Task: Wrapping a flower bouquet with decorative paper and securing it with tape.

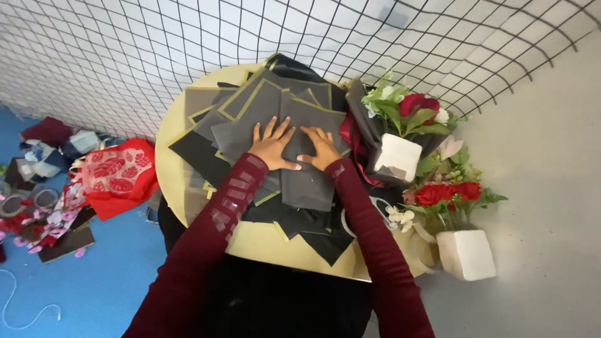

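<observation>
A pile of dark grey and black paper sheets (247, 116), some with yellow edges, lies spread over a round pale yellow table (164, 147). My left hand (272, 146) rests flat on the pile with fingers spread. Beside it, my right hand (321, 147) presses flat on a grey sheet (307, 181) that lies on top. Neither hand grips anything. Both arms wear dark red sleeves.
Two flower arrangements stand at the table's right: red roses in a white block (398, 156) and another white block (466, 253) with red flowers. A wire grid (188, 37) covers the wall behind. Red patterned fabric (116, 175) and scraps lie on the blue floor at left.
</observation>
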